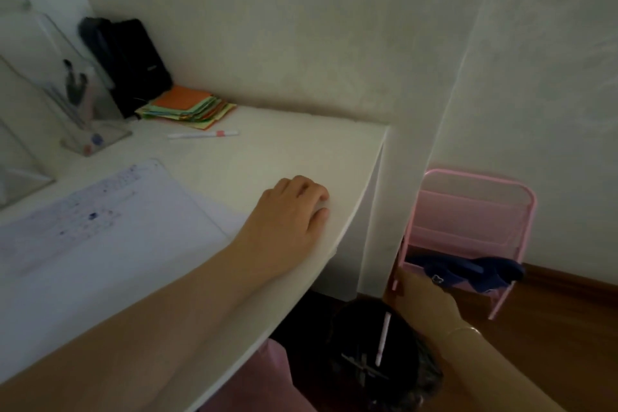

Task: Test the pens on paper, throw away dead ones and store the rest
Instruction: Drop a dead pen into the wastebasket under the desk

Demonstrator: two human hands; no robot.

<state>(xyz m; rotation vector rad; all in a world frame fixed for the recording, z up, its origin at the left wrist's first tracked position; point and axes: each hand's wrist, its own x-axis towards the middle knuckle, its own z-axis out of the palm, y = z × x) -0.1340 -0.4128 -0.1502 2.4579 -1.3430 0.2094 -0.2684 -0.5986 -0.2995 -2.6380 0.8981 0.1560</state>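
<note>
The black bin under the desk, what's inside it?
One white pen lies in the black bin, on its dark liner. The desk edge hides the bin's left part.

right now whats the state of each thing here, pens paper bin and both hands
left hand: rests on the desk edge, fingers loosely curled, holding nothing
right hand: low over the bin, fingers hidden
pen in bin: lying inside, discarded
bin: on the floor under the desk, dark liner
pen on desk: lying flat, capped, untouched
paper: flat, covered in test scribbles
clear holder: upright, several pens stored
sticky notes: untidy stack
</note>
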